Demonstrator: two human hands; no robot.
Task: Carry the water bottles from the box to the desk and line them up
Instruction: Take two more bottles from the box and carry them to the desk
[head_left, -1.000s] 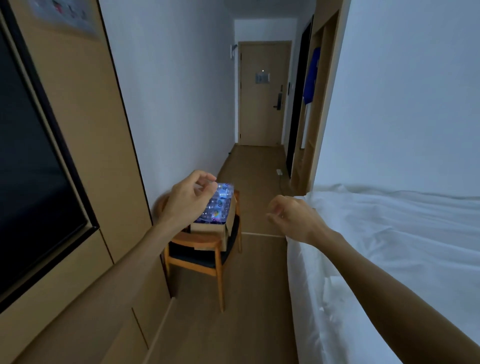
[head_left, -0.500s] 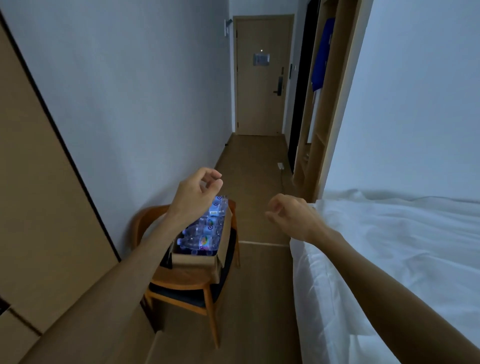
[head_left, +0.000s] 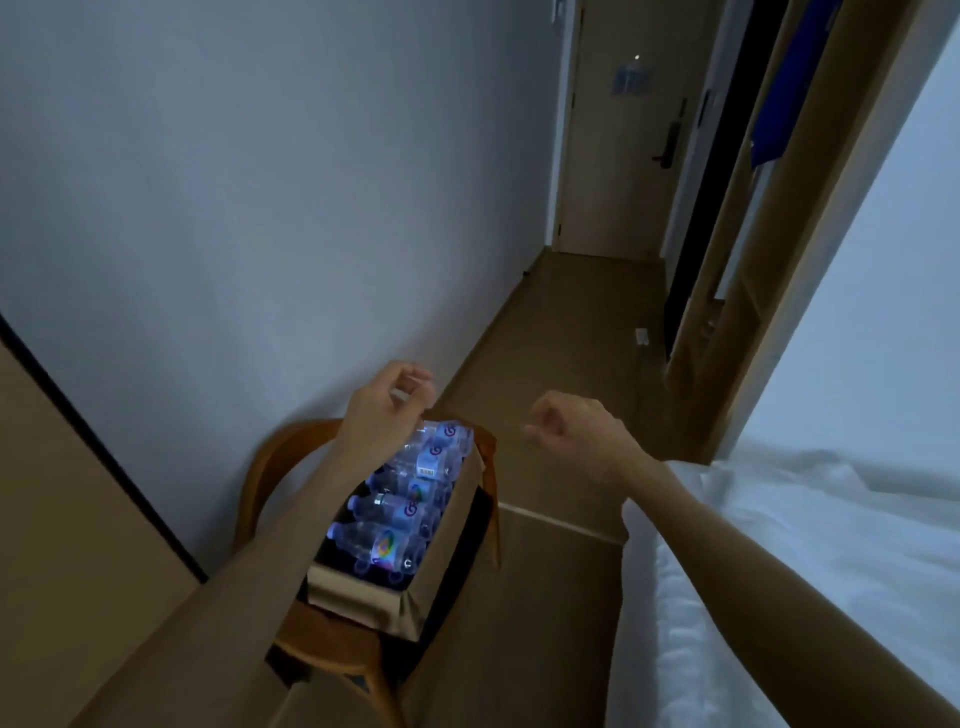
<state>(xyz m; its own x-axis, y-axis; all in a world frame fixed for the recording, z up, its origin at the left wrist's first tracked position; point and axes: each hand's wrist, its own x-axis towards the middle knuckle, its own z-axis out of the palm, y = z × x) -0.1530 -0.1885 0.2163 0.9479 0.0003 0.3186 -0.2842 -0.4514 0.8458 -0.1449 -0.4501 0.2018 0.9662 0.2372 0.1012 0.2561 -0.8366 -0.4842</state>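
Fingers (head_left: 415, 382) of left hand (head_left: 382, 410): loosely curled, thumb near fingertips, grasping nothing; held above far end of box (head_left: 363, 592). Right hand (head_left: 574, 434): loosely clenched, empty, raised over floor (head_left: 550, 374) between box and bed (head_left: 810, 561), well apart from bottles (head_left: 402, 499).

Bottles: clear plastic, lying on their sides, stacked in rows inside box, caps toward the wall side. Labels white and blue with a purple swirl logo; one with a barcode patch; nearest bottle's label multicoloured. Lettering too blurred to read.

Box: brown cardboard, open top, flaps standing or folded outward, resting on seat of chair (head_left: 291, 457). No print legible on its sides.

Chair: wooden, curved back, dark seat pad, set against wall (head_left: 260, 182).

Bed: white sheet, rumpled, at right.

Floor: wood-toned, running down a corridor to door (head_left: 618, 156).

Door: closed, dark lever handle, blue-white sign at upper centre, text unreadable.

Closet (head_left: 737, 291): open wooden frame at right of corridor, blue garment (head_left: 774, 104) hanging inside.
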